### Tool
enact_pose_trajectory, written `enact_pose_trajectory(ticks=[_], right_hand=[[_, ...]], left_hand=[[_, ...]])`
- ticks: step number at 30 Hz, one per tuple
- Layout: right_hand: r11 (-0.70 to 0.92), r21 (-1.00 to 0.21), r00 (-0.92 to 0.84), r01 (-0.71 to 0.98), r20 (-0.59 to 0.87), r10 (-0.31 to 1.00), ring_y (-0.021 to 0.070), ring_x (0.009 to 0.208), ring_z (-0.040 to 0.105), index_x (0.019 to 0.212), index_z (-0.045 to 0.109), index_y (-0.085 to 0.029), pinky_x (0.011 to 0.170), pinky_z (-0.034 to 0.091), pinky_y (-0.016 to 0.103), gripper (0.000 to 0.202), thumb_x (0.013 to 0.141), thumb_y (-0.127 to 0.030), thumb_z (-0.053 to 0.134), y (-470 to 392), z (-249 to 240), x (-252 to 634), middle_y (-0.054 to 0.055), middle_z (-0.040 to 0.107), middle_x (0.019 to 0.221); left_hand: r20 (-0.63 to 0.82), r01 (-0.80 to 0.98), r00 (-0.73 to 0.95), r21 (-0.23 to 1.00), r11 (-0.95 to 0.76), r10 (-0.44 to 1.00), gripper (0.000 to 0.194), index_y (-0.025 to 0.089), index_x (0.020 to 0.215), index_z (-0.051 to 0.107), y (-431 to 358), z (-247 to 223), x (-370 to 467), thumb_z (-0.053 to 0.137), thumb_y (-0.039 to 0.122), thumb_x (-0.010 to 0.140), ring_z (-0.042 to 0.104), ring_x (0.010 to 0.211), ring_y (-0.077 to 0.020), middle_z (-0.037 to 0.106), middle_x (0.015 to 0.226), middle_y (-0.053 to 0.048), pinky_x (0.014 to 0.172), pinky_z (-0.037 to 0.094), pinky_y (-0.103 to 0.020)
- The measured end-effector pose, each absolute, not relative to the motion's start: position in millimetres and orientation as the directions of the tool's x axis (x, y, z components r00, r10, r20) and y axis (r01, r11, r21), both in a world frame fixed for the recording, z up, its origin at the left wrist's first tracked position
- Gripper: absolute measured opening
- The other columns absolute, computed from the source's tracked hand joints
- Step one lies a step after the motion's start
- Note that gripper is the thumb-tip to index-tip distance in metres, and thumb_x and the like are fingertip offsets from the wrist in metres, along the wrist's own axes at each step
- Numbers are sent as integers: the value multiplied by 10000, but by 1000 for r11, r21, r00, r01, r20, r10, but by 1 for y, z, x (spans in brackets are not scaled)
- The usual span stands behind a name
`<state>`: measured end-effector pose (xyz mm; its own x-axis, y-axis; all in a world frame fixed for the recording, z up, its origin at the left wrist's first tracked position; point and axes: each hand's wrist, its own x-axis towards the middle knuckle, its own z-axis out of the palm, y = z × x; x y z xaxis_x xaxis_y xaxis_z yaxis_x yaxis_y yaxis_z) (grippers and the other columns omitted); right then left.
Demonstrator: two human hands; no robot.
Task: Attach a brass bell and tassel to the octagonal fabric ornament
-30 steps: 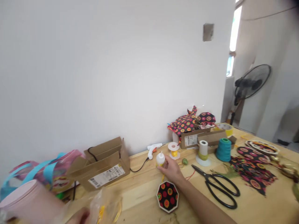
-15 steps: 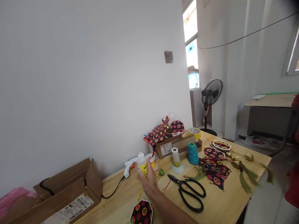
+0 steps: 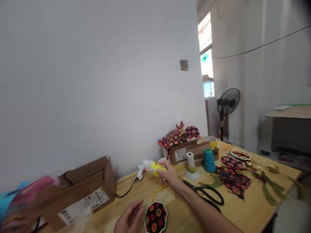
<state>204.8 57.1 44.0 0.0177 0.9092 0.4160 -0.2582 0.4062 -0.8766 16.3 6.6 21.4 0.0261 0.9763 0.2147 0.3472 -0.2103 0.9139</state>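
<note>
**Glue bottle lifted over a crowded wooden table**

The small glue bottle [image 3: 153, 167], white at the tip and yellow on the body, is tilted almost flat in the air, its tip pointing left. The right hand [image 3: 170, 175] has its fingers closed around the yellow part and holds it above the wooden table [image 3: 245, 210], close to the wall side. The picture is blurred here, so the exact finger positions are not clear.

Under and just in front of this hand a yellow cord [image 3: 159, 191] lies curved on the wood. Nearer to the person lies an octagonal piece covered with dotted black fabric [image 3: 155, 217], at the lower edge of the view. The left hand [image 3: 128, 218] is just beside it on the left, fingers loosely curled and holding nothing; whether it touches the piece I cannot tell.

Behind the bottle a white glue gun [image 3: 141, 171] lies near the wall, and its black cable runs left toward an open cardboard box [image 3: 80, 191]. To the right of the right hand are black scissors [image 3: 206, 194], a white spool [image 3: 191, 165] and a teal thread cone [image 3: 209, 160], then a smaller box [image 3: 187, 152] with fabric scraps. Patterned fabric pieces [image 3: 230, 178] and green tassels [image 3: 269, 189] fill the right part, up to the table's edge.

The freest wood is the strip between the cardboard box and the octagonal piece.
</note>
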Motion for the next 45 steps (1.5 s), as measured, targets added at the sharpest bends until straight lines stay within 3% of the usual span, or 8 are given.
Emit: enact_pose_trajectory(ticks=[6,10,18,26,30,34,39,45], right_hand=[[277,-780,28,-562,316,948,108,685,539,872,511,-239,588,444,212,331,576,-216,655,54,37,228,-27,564,819],[137,-544,30,-828,201,979,72,533,483,774,540,-220,440,407,162,268,558,-174,692,55,35,225,-45,541,660],[-282,-351,-293,-893,-23,956,8,303,325,806,545,-152,251,261,95,322,761,-464,475,54,16,208,14,612,629],[-166,-511,-227,-843,59,972,91,592,549,862,571,-193,454,432,159,214,660,-200,643,52,16,207,15,640,799],[-110,-647,-103,-755,-48,993,124,671,579,833,593,-187,533,469,189,236,655,-333,649,45,14,200,15,647,808],[-131,-747,-86,-651,-99,991,110,556,563,876,571,-195,407,418,170,337,673,-464,589,41,13,193,23,655,787],[-146,-847,-182,-511,-60,982,138,729,589,908,534,-177,579,457,208,252,722,-337,592,41,10,192,50,649,857],[74,-976,-32,-205,82,996,222,832,575,901,522,-177,751,434,350,328,653,-352,647,40,8,192,70,636,863]], left_hand=[[298,349,-110,905,-244,948,299,156,826,641,8,-2,17,585,387,644,591,854,-220,661,886,-76,786,454,-304],[282,371,-85,899,-232,956,245,155,805,632,5,-5,18,567,354,676,572,863,-210,644,882,-69,796,433,-301],[236,374,96,892,-255,967,222,180,924,581,6,-3,29,516,270,732,568,788,-178,625,791,-30,755,433,-301],[125,363,57,922,-138,990,226,179,916,583,12,-1,10,527,264,714,576,814,-189,633,810,-27,769,426,-318],[63,376,90,922,-92,994,209,195,901,590,5,0,10,517,270,721,577,808,-177,637,825,-21,766,426,-301],[64,390,67,917,-85,996,245,213,963,564,3,2,13,494,265,733,574,788,-165,625,798,-3,755,423,-289],[48,387,65,919,-69,997,241,201,958,565,4,-2,12,468,265,746,571,796,-164,617,817,-17,754,424,-281],[41,374,69,925,-64,997,253,203,971,564,1,-4,15,457,262,750,577,771,-154,619,811,-13,721,437,-255]])
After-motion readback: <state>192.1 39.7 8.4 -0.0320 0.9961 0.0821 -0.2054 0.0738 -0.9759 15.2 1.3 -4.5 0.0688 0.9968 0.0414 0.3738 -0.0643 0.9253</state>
